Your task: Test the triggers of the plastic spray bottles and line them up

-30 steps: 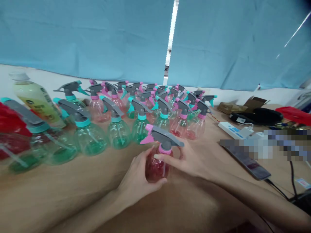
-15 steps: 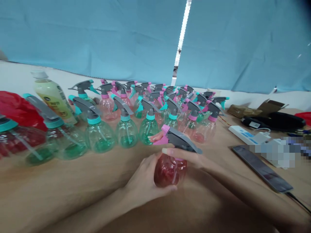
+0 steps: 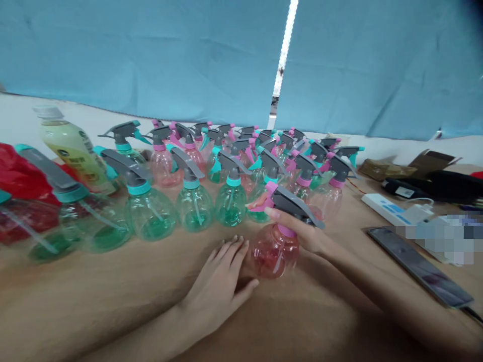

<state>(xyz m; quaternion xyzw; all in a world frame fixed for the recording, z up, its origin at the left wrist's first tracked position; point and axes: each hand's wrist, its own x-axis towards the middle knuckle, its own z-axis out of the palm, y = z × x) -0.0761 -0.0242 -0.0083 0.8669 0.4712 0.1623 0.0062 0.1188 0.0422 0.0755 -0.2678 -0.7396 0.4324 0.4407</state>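
Observation:
A red see-through spray bottle (image 3: 274, 254) with a pink collar and a grey-and-pink trigger head stands in front of me. My right hand (image 3: 302, 229) grips it round the neck, just under the spray head, with some fingers hidden behind it. Beside the bottle on the left, my left hand (image 3: 224, 269) lies on the table with its fingers stretched out, holding nothing. Beyond both hands runs a row of green spray bottles with turquoise collars, among them a nearby green spray bottle (image 3: 231, 203).
Several more pink and green spray bottles crowd behind the front row. A yellow-labelled drink bottle (image 3: 75, 151) and a red plastic bag (image 3: 22, 173) are at left. To the right lie a phone (image 3: 418, 266), a white power strip (image 3: 387, 208) and an open cardboard box (image 3: 430, 163).
My left hand has let go of the red spray bottle and moved left onto the table. The bottle and my right hand have shifted slightly to the right in view.

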